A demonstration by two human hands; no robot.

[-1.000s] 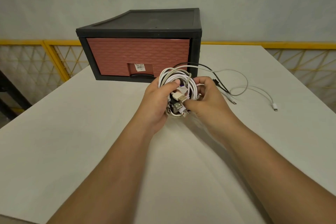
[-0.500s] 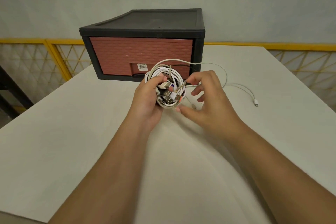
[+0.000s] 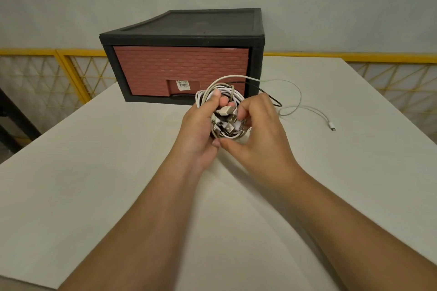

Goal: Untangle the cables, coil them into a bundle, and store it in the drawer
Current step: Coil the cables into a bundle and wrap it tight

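Since half a second ago my right hand point(image 3: 260, 134) has curled in onto the cable bundle point(image 3: 227, 123) | left hand point(image 3: 198, 130) grips it too, just in front of the closed drawer point(image 3: 182, 68) | risk: white plug end point(image 3: 332, 128) trails right of the drawer; regripping could let loops spring loose.
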